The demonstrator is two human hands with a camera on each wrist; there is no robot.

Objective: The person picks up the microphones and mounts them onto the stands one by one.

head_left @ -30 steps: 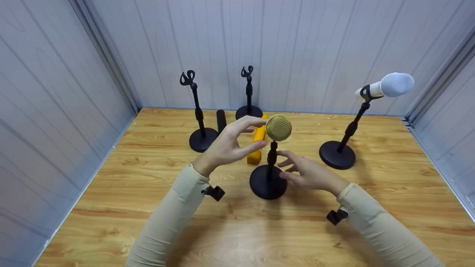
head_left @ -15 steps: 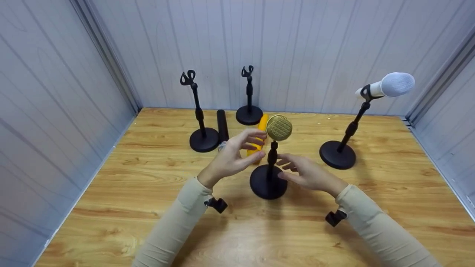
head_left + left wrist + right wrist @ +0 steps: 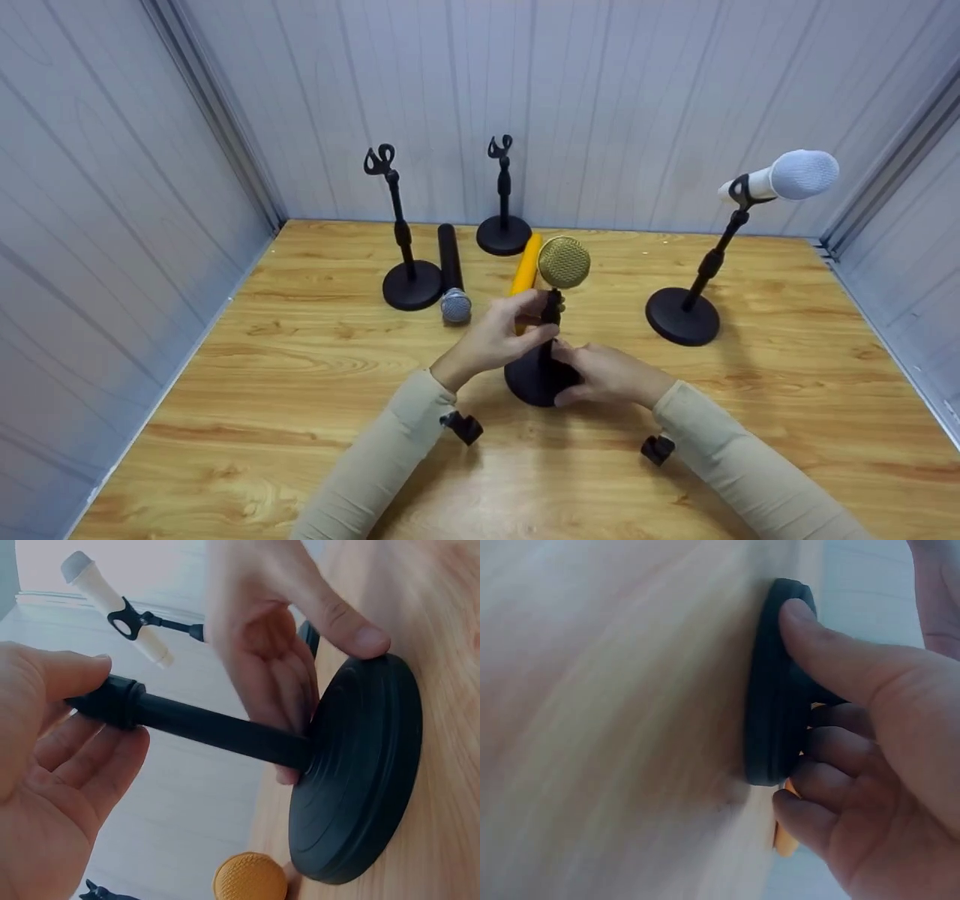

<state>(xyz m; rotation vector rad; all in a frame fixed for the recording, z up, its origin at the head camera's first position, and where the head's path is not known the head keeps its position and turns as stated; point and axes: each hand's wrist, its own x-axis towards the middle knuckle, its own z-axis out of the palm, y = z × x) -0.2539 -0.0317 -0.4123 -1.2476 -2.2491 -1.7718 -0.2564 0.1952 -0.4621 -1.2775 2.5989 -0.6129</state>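
Observation:
A black microphone stand [image 3: 529,381] with a round base stands in front of me, a gold-headed microphone [image 3: 565,262] at its top. My left hand [image 3: 495,339] grips the upper pole; in the left wrist view, thumb and fingers close round the thick collar [image 3: 112,701]. Lower down, my right hand [image 3: 613,375] holds the round base [image 3: 356,772]. Its thumb lies on the base's rim in the right wrist view, with the other fingers [image 3: 829,780] curled behind. The microphone's handle is hidden behind its head in the head view.
Behind lie a yellow microphone [image 3: 527,262] and a black one with a silver head [image 3: 455,306]. Two bare stands, a left one [image 3: 411,283] and a back one [image 3: 504,234], rise near the wall. At right, another stand [image 3: 682,315] carries a white microphone [image 3: 802,175].
My left hand has come down from beside the gold head and now grips the pole. My right hand has moved slightly left and taken hold of the base.

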